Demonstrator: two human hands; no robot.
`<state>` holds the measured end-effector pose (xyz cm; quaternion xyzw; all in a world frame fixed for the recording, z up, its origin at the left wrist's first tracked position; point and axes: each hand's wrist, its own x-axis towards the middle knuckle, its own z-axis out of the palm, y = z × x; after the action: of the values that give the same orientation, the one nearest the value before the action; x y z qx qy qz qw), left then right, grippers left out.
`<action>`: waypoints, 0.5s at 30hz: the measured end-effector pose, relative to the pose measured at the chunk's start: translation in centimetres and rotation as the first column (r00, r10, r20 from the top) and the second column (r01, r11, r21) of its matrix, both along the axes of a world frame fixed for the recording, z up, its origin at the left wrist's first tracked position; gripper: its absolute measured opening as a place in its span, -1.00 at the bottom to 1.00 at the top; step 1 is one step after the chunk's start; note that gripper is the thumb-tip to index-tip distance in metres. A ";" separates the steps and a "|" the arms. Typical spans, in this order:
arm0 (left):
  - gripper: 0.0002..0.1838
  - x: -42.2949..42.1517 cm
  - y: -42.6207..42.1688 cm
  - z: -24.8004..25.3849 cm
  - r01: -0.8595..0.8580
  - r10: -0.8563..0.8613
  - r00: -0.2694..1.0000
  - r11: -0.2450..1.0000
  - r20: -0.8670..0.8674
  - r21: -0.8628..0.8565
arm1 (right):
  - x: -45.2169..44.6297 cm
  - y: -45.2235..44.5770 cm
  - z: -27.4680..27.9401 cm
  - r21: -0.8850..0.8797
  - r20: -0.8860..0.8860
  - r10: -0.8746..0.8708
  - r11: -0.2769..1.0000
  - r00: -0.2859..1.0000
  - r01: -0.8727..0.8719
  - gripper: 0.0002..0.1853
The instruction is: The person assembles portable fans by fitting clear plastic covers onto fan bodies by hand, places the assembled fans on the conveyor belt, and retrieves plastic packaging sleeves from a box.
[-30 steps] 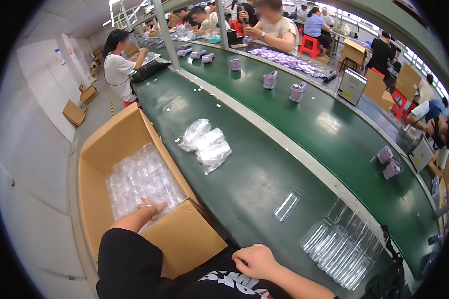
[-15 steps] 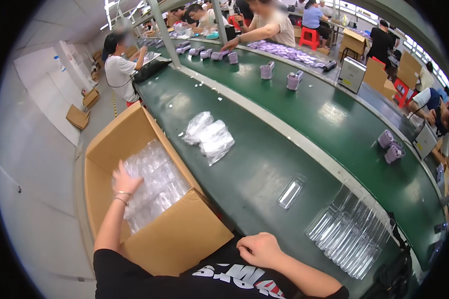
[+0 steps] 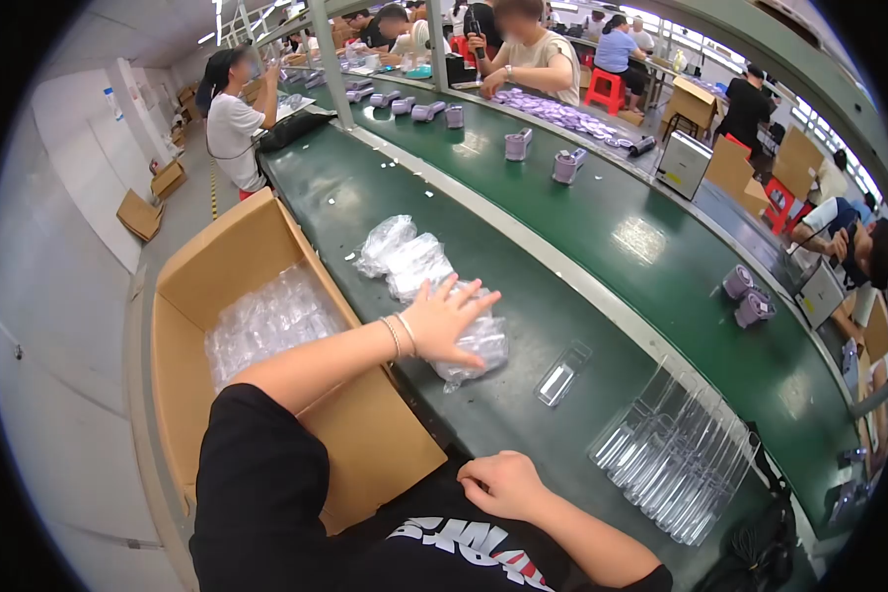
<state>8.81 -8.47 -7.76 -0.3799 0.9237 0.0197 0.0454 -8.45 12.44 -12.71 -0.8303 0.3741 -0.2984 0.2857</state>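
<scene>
My left hand [image 3: 448,324] is stretched across the carton's side with its fingers spread. It lies over a clear plastic-wrapped bundle [image 3: 474,353] on the green conveyor belt; whether the palm touches it is hidden. Two similar wrapped bundles [image 3: 405,259] lie just beyond, on the belt. My right hand [image 3: 503,485] rests curled in a loose fist at the near belt edge, by the carton's corner, with nothing visible in it. Below my left arm, the open cardboard carton [image 3: 192,261] holds many clear wrapped pieces [image 3: 271,321].
A single clear plastic tray [image 3: 562,375] lies on the belt, left of a nested row of clear trays [image 3: 666,459]. Purple device parts [image 3: 567,166] stand on the farther belt. A metal post [image 3: 329,64] rises beyond. Co-workers sit along the far side.
My left hand has moved from inside the carton to the belt on the right. A third wrapped bundle now lies under it. My right hand stays curled in nearly the same place.
</scene>
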 end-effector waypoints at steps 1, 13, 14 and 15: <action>0.12 0.3 -0.7 -0.3 -0.027 0.027 1.000 1.000 -0.008 0.003 | 0.1 0.2 -0.2 0.000 -0.001 0.002 1.000 1.000 -0.002 -0.94; -0.06 3.7 -5.9 -1.7 -0.350 0.354 0.934 0.934 0.040 -0.076 | 0.0 0.1 -0.7 0.001 0.021 -0.010 1.000 1.000 0.010 -0.92; -0.06 3.5 -6.5 -1.5 -0.345 0.346 0.938 0.938 0.036 -0.023 | 0.1 0.2 -0.5 -0.002 0.024 -0.016 1.000 1.000 0.016 -0.92; -0.07 3.9 -6.8 -1.3 -0.331 0.331 0.943 0.943 0.021 -0.013 | 0.0 0.3 -0.1 0.038 -0.014 -0.001 0.999 1.000 0.002 -0.91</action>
<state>12.66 -15.27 -9.11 -0.5302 0.8462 0.0187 0.0500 -8.42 12.73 -12.78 -0.8263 0.3823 -0.2858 0.2989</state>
